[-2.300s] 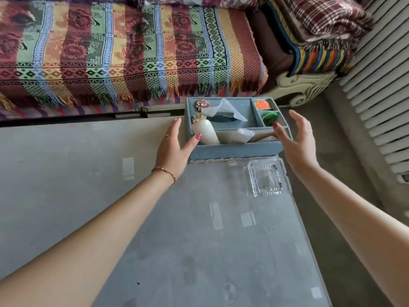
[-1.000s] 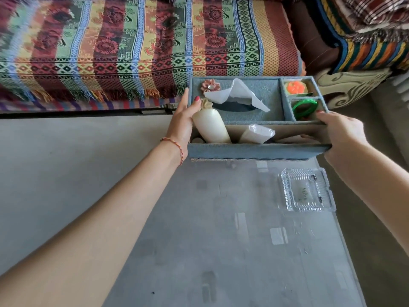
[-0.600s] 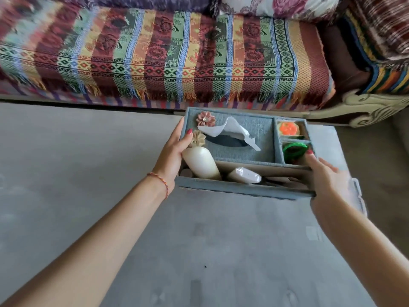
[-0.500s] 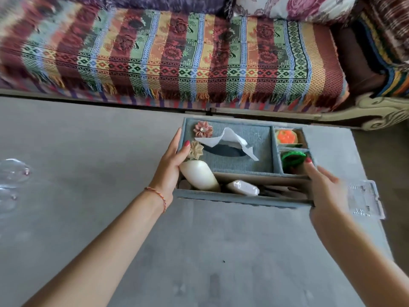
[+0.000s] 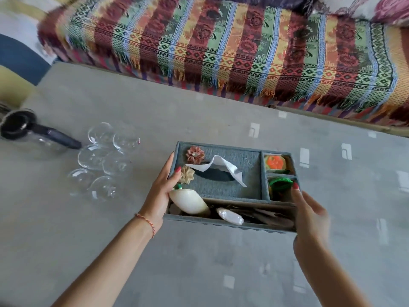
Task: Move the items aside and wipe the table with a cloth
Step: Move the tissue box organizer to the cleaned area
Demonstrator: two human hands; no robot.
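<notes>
A grey fabric-covered organizer box [image 5: 223, 185], tissue [image 5: 218, 168] poking from its slot, sits between two hands over the grey table [image 5: 155, 251]; whether it rests on the top or hangs just above cannot be told. The left hand [image 5: 160, 196] grips its left end, thumb curled over the rim; the right hand [image 5: 309, 214] clasps the right end, fingers wrapped around the wall. Loaded with a cream bottle [image 5: 189, 201] and loose oddments, it likely handles stiff but tippy, best carried level by both ends. Left of the box stand clear glasses [image 5: 104, 160] and a jug [image 5: 28, 131]

Striped woven blanket [image 5: 243, 47] on sofa, floral cushion [image 5: 376, 7] at far right
</notes>
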